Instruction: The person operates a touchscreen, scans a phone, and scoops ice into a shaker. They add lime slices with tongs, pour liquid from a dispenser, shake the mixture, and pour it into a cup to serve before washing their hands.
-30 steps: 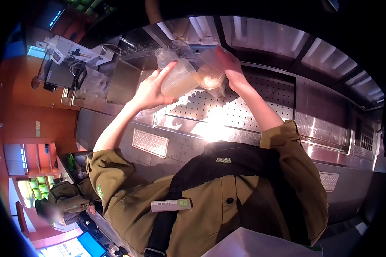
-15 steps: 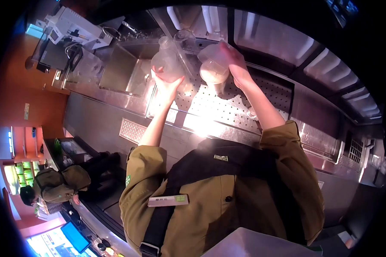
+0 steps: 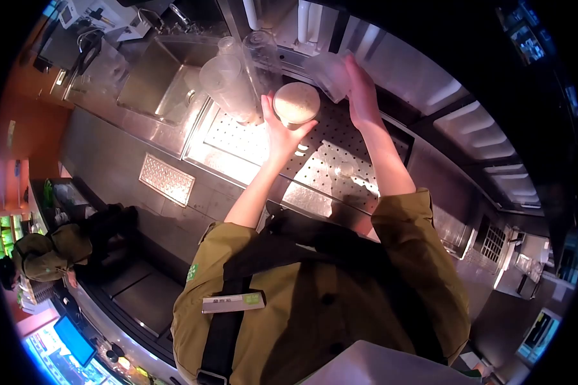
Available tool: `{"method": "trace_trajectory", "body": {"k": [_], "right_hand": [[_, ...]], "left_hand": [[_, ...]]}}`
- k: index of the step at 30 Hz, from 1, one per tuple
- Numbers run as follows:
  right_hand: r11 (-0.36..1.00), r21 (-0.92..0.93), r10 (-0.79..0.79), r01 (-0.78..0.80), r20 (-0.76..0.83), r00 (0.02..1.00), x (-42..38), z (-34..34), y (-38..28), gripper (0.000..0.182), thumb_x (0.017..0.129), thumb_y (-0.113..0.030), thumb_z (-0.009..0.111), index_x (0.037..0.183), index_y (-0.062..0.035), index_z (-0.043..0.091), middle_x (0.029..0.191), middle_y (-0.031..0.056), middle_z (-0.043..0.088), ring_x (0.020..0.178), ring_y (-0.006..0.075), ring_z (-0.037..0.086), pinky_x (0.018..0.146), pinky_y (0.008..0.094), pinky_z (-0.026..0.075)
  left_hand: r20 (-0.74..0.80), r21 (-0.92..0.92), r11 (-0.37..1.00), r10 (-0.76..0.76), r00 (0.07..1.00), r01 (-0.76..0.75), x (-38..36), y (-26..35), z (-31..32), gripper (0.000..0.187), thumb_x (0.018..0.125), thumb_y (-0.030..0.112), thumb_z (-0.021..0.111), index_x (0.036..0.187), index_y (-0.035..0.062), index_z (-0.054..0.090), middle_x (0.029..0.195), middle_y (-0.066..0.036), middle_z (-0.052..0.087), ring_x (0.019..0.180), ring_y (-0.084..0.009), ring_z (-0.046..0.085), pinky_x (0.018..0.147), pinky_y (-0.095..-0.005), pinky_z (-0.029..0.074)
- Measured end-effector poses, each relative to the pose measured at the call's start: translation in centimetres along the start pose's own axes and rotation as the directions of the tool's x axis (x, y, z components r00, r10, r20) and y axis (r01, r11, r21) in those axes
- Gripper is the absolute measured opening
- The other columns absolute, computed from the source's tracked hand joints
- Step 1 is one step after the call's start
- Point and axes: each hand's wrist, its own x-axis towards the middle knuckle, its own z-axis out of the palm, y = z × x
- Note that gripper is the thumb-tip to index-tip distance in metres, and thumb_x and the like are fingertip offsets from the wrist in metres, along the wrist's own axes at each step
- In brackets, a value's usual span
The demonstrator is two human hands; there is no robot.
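My left hand (image 3: pixel 284 131) is wrapped round a cup of pale, foamy drink (image 3: pixel 297 102), over the perforated drip tray (image 3: pixel 237 154). In my right hand (image 3: pixel 362 93), at upper right of the cup, is a translucent plastic container (image 3: pixel 329 74), tilted and held up, with the fingers partly hidden behind it. To the left of the cup a frosted shaker (image 3: pixel 223 82) stands on the tray. A clear, tall plastic vessel (image 3: pixel 261 54) is right behind it.
A steel sink (image 3: pixel 154 96) lies left of the tray, with a tap (image 3: pixel 180 18) behind it. Steel bins (image 3: pixel 424 61) with pale handles line the back. A round clear item (image 3: pixel 344 169) lies on the tray. Another person (image 3: pixel 58 247) is at the far left counter.
My left hand has let go of the frosted shaker and moved right to grip the cup of drink. My right hand has drawn the translucent container off to the right of the cup. The view has shifted.
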Motion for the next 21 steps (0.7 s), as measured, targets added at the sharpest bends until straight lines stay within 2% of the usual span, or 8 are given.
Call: {"method": "trace_trajectory", "body": {"k": [6,9,11,14,15,17,19,21], "right_hand": [[0.995,0.094,-0.020,0.014,0.058,0.998,1.1,-2.8,2.1,0.047,0.089,-0.045,0.051,0.106,-0.0016,0.056,0.101,0.0036,0.056,0.093,0.0118,0.048,0.085,0.0259,0.036],[0.992,0.121,-0.029,0.025,0.037,0.999,0.9,-2.9,2.0,0.044,0.089,-0.044,0.052,0.102,-0.0020,0.057,0.096,0.0018,0.056,0.087,0.0105,0.047,0.081,0.0249,0.037],[0.994,0.113,-0.005,0.003,0.017,1.000,0.8,-3.0,2.1,0.043,0.089,-0.043,0.052,0.101,-0.0021,0.058,0.096,0.0013,0.056,0.086,0.0106,0.048,0.081,0.0249,0.038],[0.987,0.123,0.109,-0.103,-0.043,0.993,-0.4,-2.2,1.4,0.044,0.091,-0.037,0.050,0.117,-0.0013,0.053,0.115,0.0062,0.056,0.108,0.0140,0.050,0.095,0.0281,0.036],[0.989,0.109,0.107,-0.101,-0.058,0.993,-0.5,-2.1,1.8,0.044,0.092,-0.036,0.050,0.117,-0.0008,0.052,0.116,0.0064,0.056,0.109,0.0142,0.050,0.095,0.0284,0.036],[0.992,0.079,0.107,-0.101,-0.080,0.991,-0.8,-1.8,2.9,0.043,0.092,-0.034,0.050,0.119,0.0001,0.051,0.118,0.0068,0.055,0.110,0.0146,0.049,0.096,0.0291,0.035],[0.993,0.107,0.052,-0.051,0.000,0.999,-2.2,-0.3,2.7,0.043,0.093,-0.032,0.048,0.120,0.0014,0.049,0.120,0.0080,0.053,0.111,0.0160,0.049,0.097,0.0302,0.035],[0.993,0.119,0.020,-0.026,0.047,0.999,-3.9,2.1,2.0,0.042,0.092,-0.032,0.049,0.118,0.0019,0.050,0.117,0.0080,0.055,0.108,0.0166,0.050,0.096,0.0299,0.036]], "left_hand": [[-0.011,-0.151,0.988,-0.018,1.000,0.016,-0.2,0.8,0.7,0.123,0.058,0.021,0.084,0.139,0.0035,-0.006,0.127,-0.023,0.034,0.115,-0.0348,0.042,0.098,-0.0436,0.034],[-0.055,-0.041,0.999,-0.014,0.998,0.012,-0.7,1.1,0.6,0.123,0.059,0.019,0.083,0.139,0.0053,-0.008,0.128,-0.022,0.032,0.116,-0.0330,0.041,0.099,-0.0425,0.034],[-0.045,-0.081,0.993,-0.090,0.995,0.086,-1.2,1.0,0.0,0.124,0.059,0.017,0.083,0.139,0.0058,-0.010,0.128,-0.022,0.031,0.117,-0.0320,0.040,0.100,-0.0422,0.033],[-0.033,-0.195,0.966,-0.179,0.983,0.169,-1.8,2.4,-1.7,0.126,0.058,0.016,0.083,0.138,0.0062,-0.014,0.128,-0.023,0.031,0.117,-0.0312,0.040,0.100,-0.0414,0.034],[-0.032,-0.242,0.952,-0.202,0.979,0.188,-1.9,2.8,-2.3,0.127,0.058,0.016,0.083,0.138,0.0063,-0.015,0.128,-0.023,0.031,0.117,-0.0311,0.040,0.100,-0.0412,0.034],[-0.039,-0.165,0.970,-0.190,0.981,0.181,-2.4,2.2,-4.1,0.127,0.057,0.016,0.084,0.138,0.0047,-0.014,0.128,-0.023,0.031,0.117,-0.0316,0.040,0.099,-0.0432,0.035],[-0.047,-0.173,0.965,-0.208,0.977,0.197,-2.6,2.7,-6.5,0.126,0.055,0.019,0.085,0.138,-0.0008,-0.009,0.128,-0.023,0.031,0.117,-0.0331,0.039,0.097,-0.0459,0.037],[-0.111,-0.189,0.971,-0.171,0.979,0.148,-2.6,2.4,-8.5,0.128,0.055,0.018,0.085,0.138,0.0002,-0.011,0.127,-0.023,0.033,0.116,-0.0333,0.041,0.097,-0.0458,0.037]]}}
